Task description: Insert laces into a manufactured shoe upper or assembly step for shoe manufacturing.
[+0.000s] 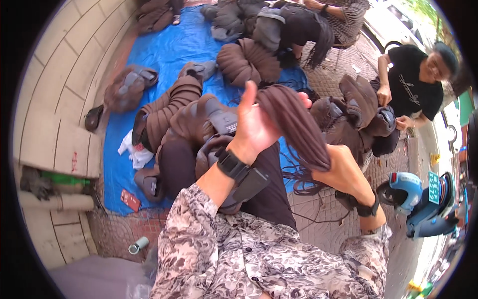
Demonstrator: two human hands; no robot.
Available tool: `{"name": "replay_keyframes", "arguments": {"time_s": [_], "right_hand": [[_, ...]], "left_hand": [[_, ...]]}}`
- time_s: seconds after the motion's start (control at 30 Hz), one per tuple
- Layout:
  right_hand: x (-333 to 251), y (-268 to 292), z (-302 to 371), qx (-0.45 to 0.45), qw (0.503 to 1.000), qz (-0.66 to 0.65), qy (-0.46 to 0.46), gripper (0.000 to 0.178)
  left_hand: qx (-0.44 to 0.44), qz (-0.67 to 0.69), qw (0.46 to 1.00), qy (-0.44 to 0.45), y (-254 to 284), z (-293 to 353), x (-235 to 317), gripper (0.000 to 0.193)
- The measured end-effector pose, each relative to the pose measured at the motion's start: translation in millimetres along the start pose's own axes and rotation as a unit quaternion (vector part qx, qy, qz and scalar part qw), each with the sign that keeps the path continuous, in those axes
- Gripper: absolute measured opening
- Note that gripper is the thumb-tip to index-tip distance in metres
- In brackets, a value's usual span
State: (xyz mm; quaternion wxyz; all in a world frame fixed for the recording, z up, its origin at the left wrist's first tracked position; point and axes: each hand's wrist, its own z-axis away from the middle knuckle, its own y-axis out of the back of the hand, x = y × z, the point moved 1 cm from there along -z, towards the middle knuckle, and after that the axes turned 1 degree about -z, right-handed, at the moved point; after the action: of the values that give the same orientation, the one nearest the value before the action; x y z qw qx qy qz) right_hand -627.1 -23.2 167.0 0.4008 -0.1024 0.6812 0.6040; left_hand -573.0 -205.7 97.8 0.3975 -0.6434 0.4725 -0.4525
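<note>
A thick bundle of dark brown laces (296, 124) stretches between my two hands, above my lap. My left hand (256, 122) supports its upper end, thumb raised, the laces lying across the palm and fingertips showing past the far side. At the lower end my right hand (338, 162) is closed around the bundle, its fingers mostly hidden. Thin loose lace ends (301, 182) dangle below. Just beyond my left hand are brown moulded pieces with grey patches (204, 117), which look like shoe uppers.
A blue tarp (167, 42) carries nested rows of brown pieces (249, 62), a white cloth (134, 149) and a red phone (130, 200). A tiled wall (62, 114) bounds the left. At right, a person in black (411, 82) handles brown pieces near a blue scooter (430, 199). Others sit beyond.
</note>
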Motion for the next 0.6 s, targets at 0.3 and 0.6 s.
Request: {"name": "replay_keyframes", "arguments": {"time_s": [0.3,0.6], "right_hand": [[4,-35,28,0.025,0.972,0.202,0.114,0.031],[7,-47,36,0.026,0.974,0.21,0.077,0.035]], "left_hand": [[0.072,-0.282,0.954,0.078,19,18,18,0.051],[0.095,-0.013,0.995,0.004,16,12,5,0.09]]}}
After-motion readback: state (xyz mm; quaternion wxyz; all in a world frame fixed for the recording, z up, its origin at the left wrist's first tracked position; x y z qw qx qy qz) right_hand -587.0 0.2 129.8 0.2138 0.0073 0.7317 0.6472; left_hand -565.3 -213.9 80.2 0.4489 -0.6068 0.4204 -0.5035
